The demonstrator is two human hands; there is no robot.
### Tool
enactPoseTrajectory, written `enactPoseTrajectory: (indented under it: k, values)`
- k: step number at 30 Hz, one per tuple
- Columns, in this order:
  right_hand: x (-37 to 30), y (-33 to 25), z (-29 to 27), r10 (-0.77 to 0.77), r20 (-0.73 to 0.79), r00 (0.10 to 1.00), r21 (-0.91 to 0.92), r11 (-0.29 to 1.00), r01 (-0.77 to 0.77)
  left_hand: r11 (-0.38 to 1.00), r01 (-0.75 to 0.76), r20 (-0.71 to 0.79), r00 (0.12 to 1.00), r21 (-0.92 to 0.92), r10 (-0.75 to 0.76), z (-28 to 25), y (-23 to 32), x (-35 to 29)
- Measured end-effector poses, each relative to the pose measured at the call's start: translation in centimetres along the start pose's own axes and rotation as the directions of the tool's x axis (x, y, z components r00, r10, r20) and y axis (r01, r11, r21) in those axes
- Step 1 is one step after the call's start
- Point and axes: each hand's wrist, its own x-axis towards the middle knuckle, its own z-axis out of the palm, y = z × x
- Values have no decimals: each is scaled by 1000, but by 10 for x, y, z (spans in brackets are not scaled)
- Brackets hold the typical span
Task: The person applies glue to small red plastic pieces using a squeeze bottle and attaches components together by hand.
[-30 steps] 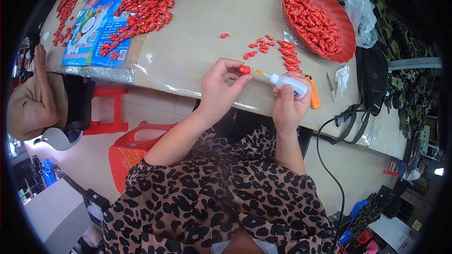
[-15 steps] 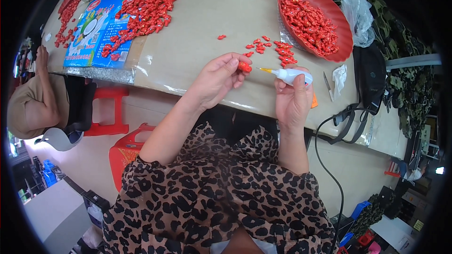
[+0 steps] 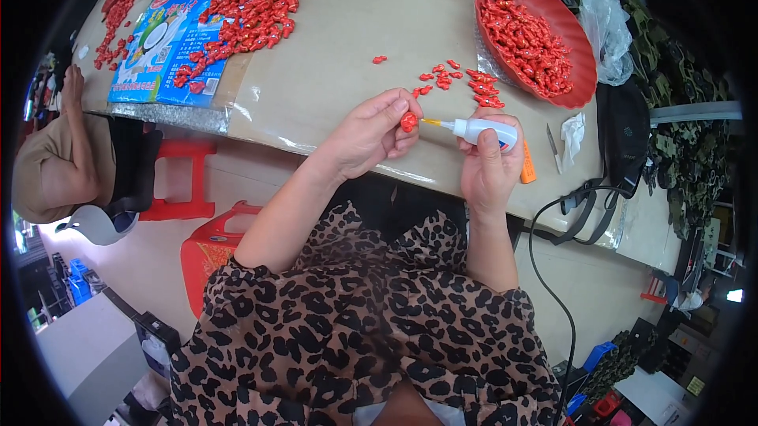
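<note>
My left hand [image 3: 375, 132] pinches a small shiny red figurine [image 3: 408, 121] between thumb and fingers, above the table's near edge. Wrapped in my right hand [image 3: 491, 164] is a white glue bottle [image 3: 483, 132] with a thin yellowish nozzle. The bottle lies tilted nearly level, and its nozzle tip points left, at or very close to the figurine; whether they touch I cannot tell. Just beyond my hands, several loose red pieces [image 3: 442, 78] lie on the table, beside a short row of red figurines [image 3: 484, 89].
A red scalloped bowl [image 3: 586, 86] full of red pieces stands at the right. At the left, a red heap [image 3: 264, 7] covers part of a blue printed sheet [image 3: 150, 71]. A knife [image 3: 554, 148], crumpled tissue [image 3: 572, 138], orange object [image 3: 528, 167] and black bag [image 3: 624, 126] lie rightward. Another person [image 3: 63, 157] sits far left.
The glue bottle has moved slightly left, bringing its nozzle up to the figurine. In my left fingers the figurine has turned. The whole view has shifted a little.
</note>
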Motion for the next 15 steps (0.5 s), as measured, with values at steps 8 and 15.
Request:
enactPoseTrajectory:
  k: [8, 15]
  values:
    - [1, 0, -2, -2, 15, 1000, 35, 999, 2, 1000, 8, 8, 1000, 13, -8, -1, -1, 0]
    - [1, 0, -3, -5, 20, 1000, -5, 1000, 5, 1000, 3, 3, 1000, 12, -3, -2, -1, 0]
